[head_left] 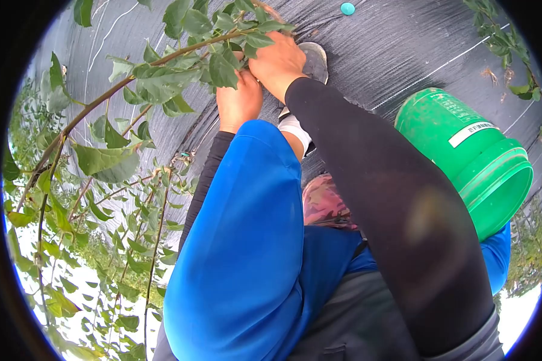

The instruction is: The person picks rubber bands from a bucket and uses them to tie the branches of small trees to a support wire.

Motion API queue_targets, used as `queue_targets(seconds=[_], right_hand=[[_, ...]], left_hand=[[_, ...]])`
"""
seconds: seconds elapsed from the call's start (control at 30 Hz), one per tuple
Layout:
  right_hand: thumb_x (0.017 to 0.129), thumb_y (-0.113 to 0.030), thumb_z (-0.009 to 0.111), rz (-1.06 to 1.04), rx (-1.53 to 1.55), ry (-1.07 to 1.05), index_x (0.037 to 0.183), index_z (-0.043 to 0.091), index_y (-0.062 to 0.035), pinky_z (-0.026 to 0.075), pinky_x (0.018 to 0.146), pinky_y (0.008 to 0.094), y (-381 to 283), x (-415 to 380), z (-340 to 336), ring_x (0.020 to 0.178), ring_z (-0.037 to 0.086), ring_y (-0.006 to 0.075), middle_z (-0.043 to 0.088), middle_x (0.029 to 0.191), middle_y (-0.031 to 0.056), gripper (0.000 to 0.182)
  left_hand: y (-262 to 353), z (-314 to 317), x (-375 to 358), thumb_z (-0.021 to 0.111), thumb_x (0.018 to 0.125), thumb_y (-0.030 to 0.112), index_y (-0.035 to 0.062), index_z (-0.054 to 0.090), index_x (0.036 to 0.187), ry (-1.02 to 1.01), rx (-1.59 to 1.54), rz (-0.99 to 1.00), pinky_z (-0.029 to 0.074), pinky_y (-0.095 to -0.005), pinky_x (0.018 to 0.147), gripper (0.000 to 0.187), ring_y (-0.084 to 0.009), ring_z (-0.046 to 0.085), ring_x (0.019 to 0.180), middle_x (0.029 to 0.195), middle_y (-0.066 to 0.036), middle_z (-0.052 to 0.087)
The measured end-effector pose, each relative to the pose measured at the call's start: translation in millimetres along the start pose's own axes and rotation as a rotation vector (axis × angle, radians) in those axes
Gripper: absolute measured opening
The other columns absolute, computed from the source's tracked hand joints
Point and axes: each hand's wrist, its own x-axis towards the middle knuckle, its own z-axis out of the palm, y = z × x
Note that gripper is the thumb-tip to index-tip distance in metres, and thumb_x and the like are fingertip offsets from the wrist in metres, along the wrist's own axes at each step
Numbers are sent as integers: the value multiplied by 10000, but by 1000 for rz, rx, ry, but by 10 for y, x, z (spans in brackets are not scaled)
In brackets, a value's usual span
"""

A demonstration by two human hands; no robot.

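Both hands are close together beyond my blue-clad knee (247, 162), partly covered by the leaves of a leafy branch (156, 63). My left hand (241, 99) is curled closed just under the leaves, with its fingertips hidden. Touching or nearly touching it, my right hand (278, 60) is also closed, its fingers bent down toward the branch's leafy end. What either hand grips is hidden by leaves. A shoe (317, 62) shows just right of my right hand.
A green bucket (448, 135) lies tipped to the right, its mouth toward the lower right. Dark ground sheeting (397, 45) with white stitched lines spreads ahead. A small teal disc (347, 8) lies on it. More leafy branches hang at left and upper right.
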Motion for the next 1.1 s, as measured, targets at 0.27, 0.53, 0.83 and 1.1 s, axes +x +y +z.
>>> queue_targets(seconds=[0.27,0.53,0.83,1.1], right_hand=[[719,-216,561,-175,-76,-110,817,683,-89,455,797,373,-30,-19,-54,943,591,283,644,895,111,201],[728,-191,544,-255,-176,-100,819,690,-115,469,767,382,-24,-5,-28,905,609,280,651,899,96,188],[757,-280,582,282,217,-246,932,636,-59,461,811,417,-76,-52,-93,963,571,350,629,965,169,287],[789,-284,547,267,227,-274,957,628,-60,465,806,427,-3,56,-23,947,570,375,616,997,188,291]], left_hand=[[247,-179,-23,465,829,123,73,475,1153,-128,542,-229,458,-475,736,328,-413,571,905,1003,-233,587],[154,-168,-94,455,822,73,79,501,1126,-23,425,-78,448,-478,749,307,-414,570,883,1010,-220,587],[-259,-70,-511,486,807,-18,43,506,1098,109,-284,85,502,-319,692,298,-240,623,822,1043,-146,586],[-403,58,-251,646,832,238,17,437,1182,-12,-1194,-565,462,-374,833,464,-211,561,1000,1119,-94,538]])
